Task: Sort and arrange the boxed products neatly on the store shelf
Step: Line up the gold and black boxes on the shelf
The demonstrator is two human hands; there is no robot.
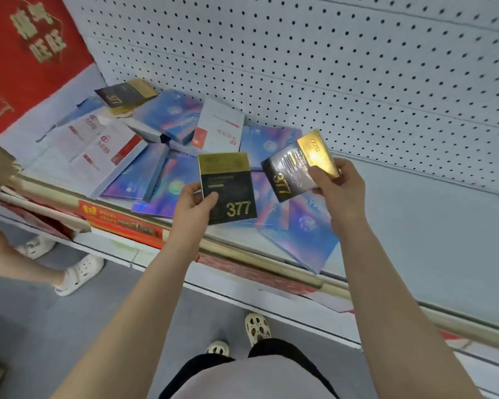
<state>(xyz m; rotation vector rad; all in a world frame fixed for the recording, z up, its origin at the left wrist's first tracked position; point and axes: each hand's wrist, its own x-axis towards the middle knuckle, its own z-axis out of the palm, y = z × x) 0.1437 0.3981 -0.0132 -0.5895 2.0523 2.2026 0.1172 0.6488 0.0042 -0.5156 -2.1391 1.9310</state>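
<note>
Holding one black-and-gold box in each hand above the shelf (415, 226).
Left hand (196, 205) is gripping the upright box (228, 188); right hand (337, 182) is pinching the tilted box (297, 165).

Bright even light, glare on the gold box (317, 156), wide-angle edge curvature

I'm looking into a shop here: white pegboard backing (329, 67) behind a store shelf (432, 240), red price strip (121, 223) along its front edge, boxed products (167, 119) piled at its left end.
</note>
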